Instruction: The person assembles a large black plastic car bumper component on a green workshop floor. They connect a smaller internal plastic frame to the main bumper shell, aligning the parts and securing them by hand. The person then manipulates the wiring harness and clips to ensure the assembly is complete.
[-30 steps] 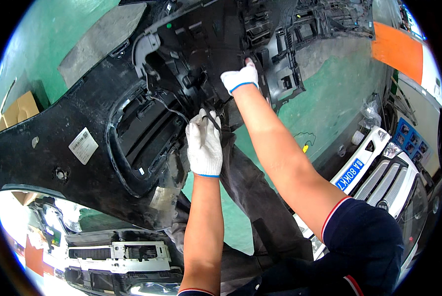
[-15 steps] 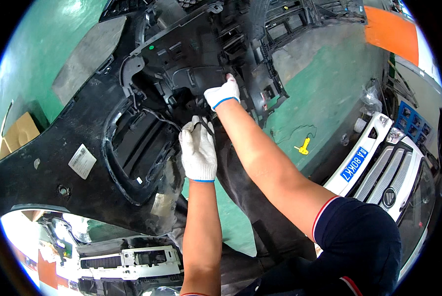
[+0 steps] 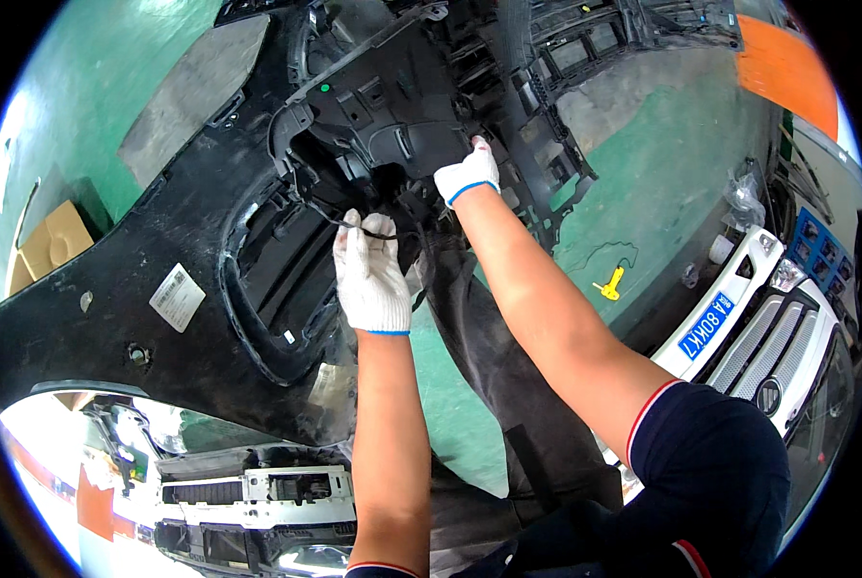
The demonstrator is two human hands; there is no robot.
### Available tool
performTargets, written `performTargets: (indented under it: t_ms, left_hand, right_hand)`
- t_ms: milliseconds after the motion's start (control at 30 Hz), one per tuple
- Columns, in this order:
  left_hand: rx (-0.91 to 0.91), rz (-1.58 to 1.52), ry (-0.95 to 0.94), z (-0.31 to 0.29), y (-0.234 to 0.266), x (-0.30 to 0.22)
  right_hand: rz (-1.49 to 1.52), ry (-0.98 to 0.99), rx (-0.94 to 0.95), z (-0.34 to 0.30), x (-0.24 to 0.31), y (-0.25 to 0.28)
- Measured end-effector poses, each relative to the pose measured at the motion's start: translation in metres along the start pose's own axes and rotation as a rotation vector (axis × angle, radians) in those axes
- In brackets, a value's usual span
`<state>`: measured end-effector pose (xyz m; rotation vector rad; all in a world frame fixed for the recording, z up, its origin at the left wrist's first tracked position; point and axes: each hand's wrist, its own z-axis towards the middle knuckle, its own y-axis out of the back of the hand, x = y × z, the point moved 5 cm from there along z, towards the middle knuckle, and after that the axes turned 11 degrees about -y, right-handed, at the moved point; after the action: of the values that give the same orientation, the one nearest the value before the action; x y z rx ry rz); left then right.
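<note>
The left hand [image 3: 371, 279], in a white glove, has its thumb and fingers closed on a thin black wire [image 3: 381, 235]. The wire is in the middle, by the right side of the slatted part [image 3: 282, 275] in the big black car panel [image 3: 200, 222]. It looks light and bendy, so a soft pinch should do; a hard tug might hurt it. The right hand [image 3: 468, 176] touches the panel farther off, thumb out; I can't tell if it grips. The panel looks stiff, wide and clumsy, maybe best held by its edges.
</note>
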<state>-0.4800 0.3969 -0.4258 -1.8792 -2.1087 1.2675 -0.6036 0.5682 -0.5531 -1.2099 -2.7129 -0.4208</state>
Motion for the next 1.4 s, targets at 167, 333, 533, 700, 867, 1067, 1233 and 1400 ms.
performTargets:
  t_ms: [167,333,533,700,867,1067,1233,1400]
  left_hand:
    - [-0.053,0.065,-0.032,0.011,0.002,-0.013]
    - [-0.076,-0.018,0.023,0.013,-0.005,-0.012]
    - [-0.182,-0.036,0.102,-0.002,0.001,-0.003]
    - [-0.177,0.282,0.108,-0.017,0.025,0.002]
    - [-0.228,0.246,0.177,-0.034,0.015,0.006]
    - [-0.123,-0.083,0.161,-0.03,0.003,0.001]
    - [-0.076,-0.089,0.097,-0.016,-0.006,-0.006]
    - [-0.113,-0.055,0.065,-0.013,-0.004,-0.015]
  right_hand:
    - [-0.968,0.395,-0.166,-0.062,0.017,0.007]
    - [0.029,0.0,0.381,-0.056,-0.002,0.015]
    - [0.179,-0.062,0.366,-0.061,-0.01,0.022]
    - [0.337,-0.152,0.406,-0.057,-0.016,0.006]
    - [0.425,-0.183,0.467,-0.049,-0.031,0.0]
    - [0.481,-0.2,0.495,-0.033,-0.042,0.023]
    - [0.425,-0.192,0.413,-0.033,-0.037,0.043]
    - [0.412,-0.178,0.465,-0.043,-0.031,0.043]
